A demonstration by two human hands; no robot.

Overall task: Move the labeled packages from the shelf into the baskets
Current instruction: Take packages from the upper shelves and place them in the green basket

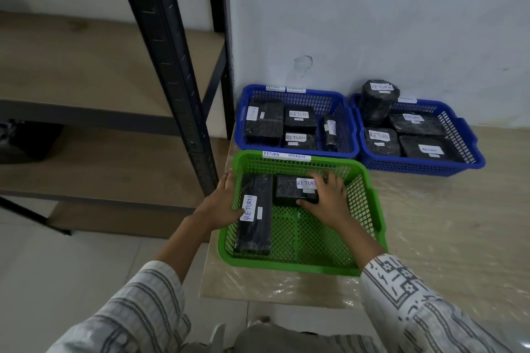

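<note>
A green basket (370,209) stands at the table's near left, tagged RETURN and OVERDUE on its far rim. Inside it along the left wall lies a long black package (258,235) with a white RETURN label. My left hand (222,203) grips the basket's left rim, thumb touching that package. A small black RETURN package (289,190) lies at the basket's back. My right hand (327,195) is closed on it, fingers over its right end and thumb on its near edge.
Two blue baskets (348,120) (470,140) stand behind against the white wall, each holding several black RETURN packages. A black metal shelf post (183,86) with beige shelf boards (86,71) rises on the left. Plastic-covered table (447,238) surface lies to the right.
</note>
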